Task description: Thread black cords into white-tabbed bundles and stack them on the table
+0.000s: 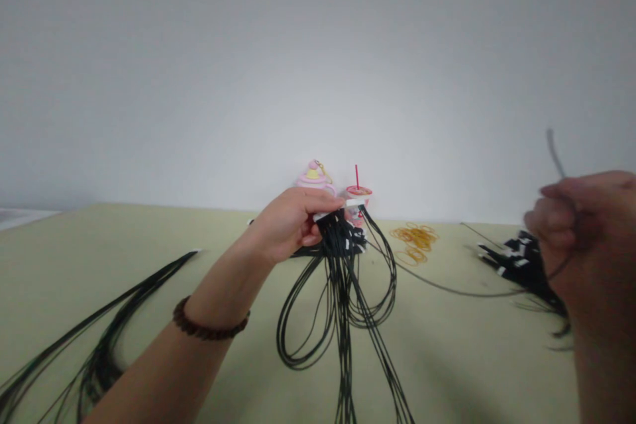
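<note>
Sorting out a single wire seems in hand: the left hand has fingers pinching a white connector above black cables trailing toward six o'clock, the right hand grips that wire at three, probably calling for steady, gentle tension next

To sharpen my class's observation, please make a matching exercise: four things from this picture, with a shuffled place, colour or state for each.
Things:
1. Left hand
2. Right hand
3. Rubber bands
4. Bracelet

Descriptions:
A. Yellowish, loose on the table
B. Holding a thin strand
C. Dark brown, around a wrist
D. Holding a white connector with black wires

Pairs: 1-D, 2-B, 3-A, 4-C
</note>
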Demonstrator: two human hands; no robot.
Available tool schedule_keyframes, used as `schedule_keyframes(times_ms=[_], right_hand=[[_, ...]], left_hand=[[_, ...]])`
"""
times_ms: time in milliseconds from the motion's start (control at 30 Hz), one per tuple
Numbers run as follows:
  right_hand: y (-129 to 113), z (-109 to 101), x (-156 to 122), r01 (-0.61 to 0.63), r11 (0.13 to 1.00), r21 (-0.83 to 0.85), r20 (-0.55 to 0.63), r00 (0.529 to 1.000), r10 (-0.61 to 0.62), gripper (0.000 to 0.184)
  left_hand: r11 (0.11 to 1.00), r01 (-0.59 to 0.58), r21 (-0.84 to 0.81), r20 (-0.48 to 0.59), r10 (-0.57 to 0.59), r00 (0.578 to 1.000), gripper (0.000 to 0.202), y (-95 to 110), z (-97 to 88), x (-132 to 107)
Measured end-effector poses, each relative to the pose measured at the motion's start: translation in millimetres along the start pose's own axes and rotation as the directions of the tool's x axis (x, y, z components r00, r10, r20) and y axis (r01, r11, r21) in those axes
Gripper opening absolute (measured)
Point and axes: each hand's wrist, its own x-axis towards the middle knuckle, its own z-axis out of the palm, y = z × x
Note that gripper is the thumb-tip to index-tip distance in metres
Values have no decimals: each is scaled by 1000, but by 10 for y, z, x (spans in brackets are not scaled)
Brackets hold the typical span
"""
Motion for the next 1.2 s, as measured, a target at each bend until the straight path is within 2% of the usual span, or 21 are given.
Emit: schedule_keyframes(times_ms=[33, 100, 167, 233, 300, 400, 533, 700, 900, 1067, 1200], right_hand=[[-77, 74, -81, -44, 999, -19, 13, 999, 44, 14], [-202, 226, -233, 4, 992, -125, 128, 992, 12, 14], [-270, 375, -363, 118, 983, -143, 335, 940, -64, 17], [-289, 510, -468, 187, 976, -107, 463, 879, -118, 19], [-282, 616, -548, 206, 974, -90, 512, 849, -132, 20], [-255, 705, -620, 155, 985, -79, 573, 815, -82, 22], [-220, 733, -639, 61, 992, -110, 589, 808, 15, 23], [-213, 729, -632, 78, 993, -84, 561, 828, -18, 23], [-222, 721, -637, 68, 994, -91, 557, 831, -6, 24], [-205, 726, -635, 52, 994, -94, 571, 821, 11, 23], [-201, 726, -635, 34, 995, -97, 576, 817, 28, 23]], left_hand=[[1000, 2, 0, -18, -2, 1000, 17, -1, 6, -1], [1000, 11, -9, -51, -12, 999, 16, -7, 17, -1], [999, 26, -29, -70, -28, 997, 15, -14, 26, 1], [998, 27, -52, -72, -31, 997, 14, -17, 37, 2], [998, 19, -59, -82, -23, 996, 13, -15, 45, 0], [999, 3, -45, -76, -6, 997, 12, -12, 49, -3], [999, 2, -32, -16, -2, 1000, 14, -25, 31, 5], [999, -14, -49, 28, 15, 1000, 14, -38, 17, 8], [997, -2, -82, 2, 2, 1000, 13, -29, 20, 3], [995, -6, -98, 33, 9, 999, 16, -38, 13, 14], [996, -1, -89, 5, 1, 1000, 15, -37, 18, 13]])
